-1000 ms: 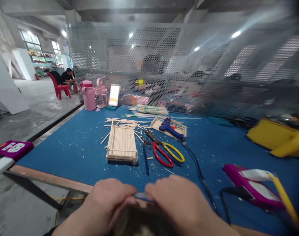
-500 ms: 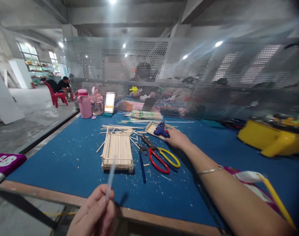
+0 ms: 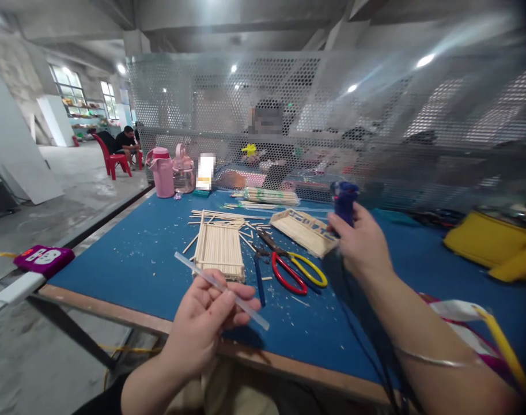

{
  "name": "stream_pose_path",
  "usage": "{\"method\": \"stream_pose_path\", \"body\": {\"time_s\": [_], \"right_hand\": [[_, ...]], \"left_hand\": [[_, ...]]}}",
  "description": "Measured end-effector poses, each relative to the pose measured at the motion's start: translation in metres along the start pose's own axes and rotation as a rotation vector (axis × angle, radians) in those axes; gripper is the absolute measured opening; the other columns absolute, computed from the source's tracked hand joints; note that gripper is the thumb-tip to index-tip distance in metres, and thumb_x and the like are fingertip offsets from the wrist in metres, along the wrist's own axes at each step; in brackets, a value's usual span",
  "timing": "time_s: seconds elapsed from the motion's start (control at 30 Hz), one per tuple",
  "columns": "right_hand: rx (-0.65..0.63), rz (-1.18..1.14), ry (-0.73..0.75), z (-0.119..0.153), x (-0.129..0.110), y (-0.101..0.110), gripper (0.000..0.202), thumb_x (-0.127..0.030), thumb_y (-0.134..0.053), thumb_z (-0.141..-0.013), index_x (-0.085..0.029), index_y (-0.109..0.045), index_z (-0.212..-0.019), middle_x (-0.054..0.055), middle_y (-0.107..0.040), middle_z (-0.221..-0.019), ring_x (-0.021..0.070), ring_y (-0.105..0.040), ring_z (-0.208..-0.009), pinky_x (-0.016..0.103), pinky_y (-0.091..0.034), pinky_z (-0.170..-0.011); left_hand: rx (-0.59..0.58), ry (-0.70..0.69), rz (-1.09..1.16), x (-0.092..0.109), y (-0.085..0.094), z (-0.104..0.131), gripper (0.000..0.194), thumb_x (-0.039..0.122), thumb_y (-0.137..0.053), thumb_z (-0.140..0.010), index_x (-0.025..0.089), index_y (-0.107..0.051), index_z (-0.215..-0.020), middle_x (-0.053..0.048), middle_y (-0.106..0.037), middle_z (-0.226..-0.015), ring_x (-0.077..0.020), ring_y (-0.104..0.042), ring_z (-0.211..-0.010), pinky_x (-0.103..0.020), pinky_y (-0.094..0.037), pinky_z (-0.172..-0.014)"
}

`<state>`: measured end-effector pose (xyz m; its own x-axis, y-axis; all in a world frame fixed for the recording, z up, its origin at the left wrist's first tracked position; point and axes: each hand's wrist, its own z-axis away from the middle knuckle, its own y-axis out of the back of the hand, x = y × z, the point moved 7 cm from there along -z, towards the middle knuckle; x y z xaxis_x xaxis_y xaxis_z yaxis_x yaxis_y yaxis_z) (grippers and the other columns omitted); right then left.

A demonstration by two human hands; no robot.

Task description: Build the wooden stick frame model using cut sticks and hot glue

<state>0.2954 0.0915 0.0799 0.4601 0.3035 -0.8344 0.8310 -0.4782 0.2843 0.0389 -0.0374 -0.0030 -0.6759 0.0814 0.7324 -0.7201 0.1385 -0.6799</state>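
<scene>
My left hand (image 3: 204,314), low at the table's front edge, pinches a translucent glue stick (image 3: 185,263) that lies slantwise across its fingers. Raised over the table, my right hand (image 3: 369,242) is wrapped around a dark blue glue gun (image 3: 344,202), slightly blurred, with a cord trailing below. Beyond my left hand sits a flat frame of wooden sticks (image 3: 219,248). A shallow wooden-stick tray (image 3: 301,233) rests just left of my right hand. Between them lie scissors with red and yellow handles (image 3: 291,274) and a blue-handled tool (image 3: 259,282), partly overlapping.
Loose sticks (image 3: 228,218) and bundled sticks (image 3: 271,196) lie farther back. A pink jug (image 3: 162,173) and a clear pink bottle (image 3: 184,173) stand at the back left. A yellow container (image 3: 474,239) is at right. Behind a perforated screen (image 3: 228,115) sits a person; another sits far left.
My right hand has lifted the glue gun off the stick tray and brought it up and rightward. My left hand has moved up and right, its glue stick turning from upright to slanted.
</scene>
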Motion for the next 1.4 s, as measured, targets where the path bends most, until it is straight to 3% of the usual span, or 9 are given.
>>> {"method": "stream_pose_path", "body": {"time_s": [0.13, 0.2, 0.3, 0.43, 0.8, 0.9, 1.03, 1.23, 1.4], "right_hand": [[-0.314, -0.225, -0.214, 0.043, -0.011, -0.019, 0.032, -0.04, -0.059, -0.065, -0.02, -0.055, -0.09, -0.001, -0.052, -0.056, 0.0173, -0.053, -0.054, 0.031, -0.046, -0.056], [-0.268, -0.156, -0.16, 0.068, -0.021, -0.015, 0.038, -0.042, -0.061, -0.066, -0.019, -0.056, -0.096, 0.0, -0.056, -0.061, 0.0182, -0.056, -0.059, 0.03, -0.046, -0.059], [-0.214, -0.016, -0.053, 0.103, -0.033, -0.017, 0.048, -0.047, -0.053, -0.075, -0.018, -0.055, -0.112, 0.008, -0.066, -0.092, 0.0252, -0.059, -0.091, 0.037, -0.046, -0.08], [-0.203, 0.029, 0.042, 0.129, -0.044, -0.029, 0.057, -0.047, -0.047, -0.08, -0.018, -0.043, -0.13, 0.01, -0.055, -0.126, 0.0273, -0.048, -0.116, 0.042, -0.04, -0.095], [-0.193, -0.165, -0.13, 0.14, -0.026, -0.043, 0.063, -0.048, -0.052, -0.078, -0.016, -0.037, -0.131, 0.014, -0.059, -0.113, 0.0183, -0.061, -0.069, 0.028, -0.052, -0.048], [-0.149, -0.205, -0.171, 0.141, -0.023, -0.043, 0.068, -0.049, -0.057, -0.075, -0.016, -0.037, -0.131, 0.015, -0.059, -0.115, 0.0196, -0.061, -0.073, 0.028, -0.054, -0.049], [-0.103, -0.226, -0.192, 0.143, -0.023, -0.043, 0.067, -0.047, -0.06, -0.072, -0.015, -0.041, -0.128, 0.015, -0.061, -0.112, 0.0195, -0.062, -0.074, 0.028, -0.054, -0.051], [-0.129, -0.194, -0.159, 0.146, -0.021, -0.045, 0.063, -0.044, -0.057, -0.075, -0.015, -0.041, -0.129, 0.014, -0.062, -0.111, 0.0131, -0.057, -0.054, 0.026, -0.049, -0.043], [-0.085, -0.134, -0.026, 0.144, -0.026, -0.039, 0.056, -0.039, -0.056, -0.078, -0.016, -0.044, -0.129, 0.013, -0.062, -0.114, 0.0209, -0.063, -0.088, 0.03, -0.053, -0.066]], "left_hand": [[0.023, -0.14, -0.052, 0.012, -0.008, -0.011, 0.028, 0.026, -0.068, -0.074, 0.017, -0.044, -0.082, -0.005, -0.072, -0.088, -0.0149, -0.068, -0.081, -0.018, -0.054, -0.06], [0.055, -0.182, -0.067, 0.013, -0.011, -0.016, 0.026, 0.028, -0.068, -0.074, 0.017, -0.046, -0.082, -0.006, -0.072, -0.091, -0.0145, -0.068, -0.079, -0.017, -0.054, -0.057], [0.102, -0.207, -0.061, 0.012, -0.012, -0.021, 0.027, 0.032, -0.07, -0.071, 0.016, -0.053, -0.085, -0.007, -0.071, -0.093, -0.0149, -0.068, -0.076, -0.017, -0.053, -0.057], [0.167, -0.232, -0.019, 0.007, -0.01, -0.025, 0.025, 0.034, -0.071, -0.069, 0.016, -0.058, -0.081, -0.006, -0.072, -0.09, -0.014, -0.069, -0.074, -0.016, -0.053, -0.056], [0.234, -0.493, -0.235, 0.017, -0.016, -0.02, 0.015, 0.029, -0.067, -0.074, 0.016, -0.063, -0.078, -0.006, -0.073, -0.089, -0.014, -0.069, -0.076, -0.017, -0.055, -0.059], [0.197, -0.759, -0.463, 0.026, -0.023, -0.011, 0.007, 0.017, -0.067, -0.073, 0.017, -0.066, -0.08, -0.005, -0.073, -0.089, -0.0147, -0.069, -0.08, -0.021, -0.056, -0.07], [0.089, -1.083, -0.709, 0.025, -0.035, 0.001, 0.02, 0.007, -0.069, -0.068, 0.019, -0.067, -0.085, -0.006, -0.072, -0.093, -0.0169, -0.069, -0.084, -0.026, -0.056, -0.077], [0.007, -1.214, -0.824, 0.02, -0.039, 0.005, 0.032, 0.001, -0.066, -0.068, 0.019, -0.064, -0.094, -0.007, -0.071, -0.098, -0.0174, -0.068, -0.086, -0.026, -0.057, -0.076], [0.086, -1.178, -0.766, 0.029, -0.037, 0.004, 0.022, 0.004, -0.066, -0.069, 0.018, -0.065, -0.087, -0.006, -0.072, -0.091, -0.0163, -0.069, -0.082, -0.026, -0.057, -0.074]]}}
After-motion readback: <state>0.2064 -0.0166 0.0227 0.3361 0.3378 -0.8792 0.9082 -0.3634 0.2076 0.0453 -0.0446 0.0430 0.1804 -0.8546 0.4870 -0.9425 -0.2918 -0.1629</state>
